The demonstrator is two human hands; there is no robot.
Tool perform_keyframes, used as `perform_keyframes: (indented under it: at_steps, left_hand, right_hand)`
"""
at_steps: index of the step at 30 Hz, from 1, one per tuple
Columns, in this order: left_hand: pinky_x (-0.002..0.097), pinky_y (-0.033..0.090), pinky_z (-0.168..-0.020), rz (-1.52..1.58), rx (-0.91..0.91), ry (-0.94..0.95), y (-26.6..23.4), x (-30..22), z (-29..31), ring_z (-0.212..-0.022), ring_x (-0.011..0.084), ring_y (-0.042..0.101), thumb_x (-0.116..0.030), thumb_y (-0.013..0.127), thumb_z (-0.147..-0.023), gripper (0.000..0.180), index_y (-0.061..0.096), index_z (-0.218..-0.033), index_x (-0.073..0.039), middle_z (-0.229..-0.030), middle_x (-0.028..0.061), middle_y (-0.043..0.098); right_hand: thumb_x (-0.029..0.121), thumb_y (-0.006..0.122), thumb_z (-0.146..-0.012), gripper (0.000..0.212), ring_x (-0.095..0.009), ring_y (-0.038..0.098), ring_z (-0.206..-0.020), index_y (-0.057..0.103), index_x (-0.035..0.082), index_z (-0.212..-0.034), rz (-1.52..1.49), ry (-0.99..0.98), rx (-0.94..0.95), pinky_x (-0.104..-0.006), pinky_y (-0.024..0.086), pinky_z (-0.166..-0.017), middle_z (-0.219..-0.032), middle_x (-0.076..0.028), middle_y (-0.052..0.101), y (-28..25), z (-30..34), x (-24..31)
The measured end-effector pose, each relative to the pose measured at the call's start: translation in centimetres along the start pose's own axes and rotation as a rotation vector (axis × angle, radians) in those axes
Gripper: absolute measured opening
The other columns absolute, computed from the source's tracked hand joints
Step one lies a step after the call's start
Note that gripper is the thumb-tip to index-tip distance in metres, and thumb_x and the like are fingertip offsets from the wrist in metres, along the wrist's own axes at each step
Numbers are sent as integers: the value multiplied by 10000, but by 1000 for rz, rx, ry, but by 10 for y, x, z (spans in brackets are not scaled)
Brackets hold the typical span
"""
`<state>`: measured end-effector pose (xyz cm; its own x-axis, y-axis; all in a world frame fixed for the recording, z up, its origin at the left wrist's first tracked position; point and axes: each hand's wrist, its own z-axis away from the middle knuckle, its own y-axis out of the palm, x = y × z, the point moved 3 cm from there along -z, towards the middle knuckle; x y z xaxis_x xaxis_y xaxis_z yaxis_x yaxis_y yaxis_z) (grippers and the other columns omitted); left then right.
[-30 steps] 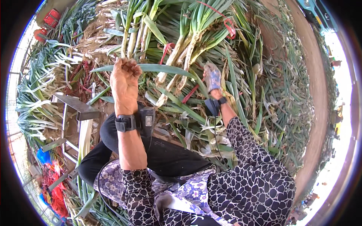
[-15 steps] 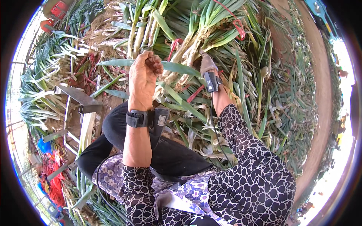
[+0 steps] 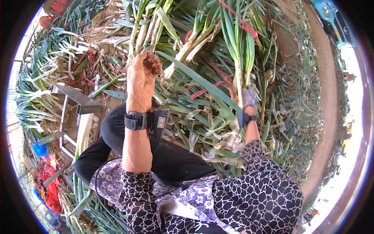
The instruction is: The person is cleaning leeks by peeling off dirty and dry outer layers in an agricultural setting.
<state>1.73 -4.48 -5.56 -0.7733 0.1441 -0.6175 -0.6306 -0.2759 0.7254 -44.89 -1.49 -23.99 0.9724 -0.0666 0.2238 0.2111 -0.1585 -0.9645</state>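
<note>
Hands apart: the right hand (image 3: 249,97) clamps leeks (image 3: 238,50) at right; the left hand (image 3: 143,74) curls by a leaf (image 3: 202,81), its hold unclear.

Long green leeks (image 3: 237,54), pale ends in right grip (image 3: 249,96).

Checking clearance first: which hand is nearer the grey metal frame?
Left. The left hand is forward-right of the grey metal frame, apart from it; the right hand is much farther right, at the lower ends of some leeks.
</note>
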Motion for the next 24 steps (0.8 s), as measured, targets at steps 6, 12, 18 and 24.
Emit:
perform_keyframes:
  at_steps: [6, 12, 18, 24]
  left_hand:
    - [293, 506, -556, -58, 12, -30, 26, 15, 1, -622, 169, 578, -196, 538, -921, 178, 559, -911, -20, -758, 86, 592]
    - [290, 490, -528, -109, 33, -58, 20, 21, 0, -591, 174, 574, -195, 543, -917, 175, 557, -894, -23, -741, 90, 599]
    - [285, 474, -506, -115, -70, -29, 8, 10, -3, -577, 166, 566, -194, 550, -910, 171, 561, -893, -24, -705, 82, 591]
    - [226, 472, -509, -311, 75, -73, 42, 29, 10, -586, 103, 572, -208, 617, -884, 180, 586, -932, -37, -689, 38, 599]
  right_hand:
    - [255, 696, -745, 510, -296, 611, -848, 574, -81, -1109, -271, 156, -293, -358, 466, -791, -943, -192, 645, -75, -8, 54]
    - [225, 716, -765, 444, -186, 503, -683, 559, -87, -1040, -935, 140, -187, -328, 422, -607, -884, -106, 607, -76, -70, 179]
    - [232, 715, -772, 480, -159, 564, -764, 553, -75, -1103, -1029, 322, -4, -272, 457, -711, -921, -153, 604, -56, -25, 172]
    - [77, 714, -761, 417, -117, 581, -806, 556, -40, -1129, -1074, 265, -221, -258, 491, -692, -973, -83, 598, -166, 38, 204]
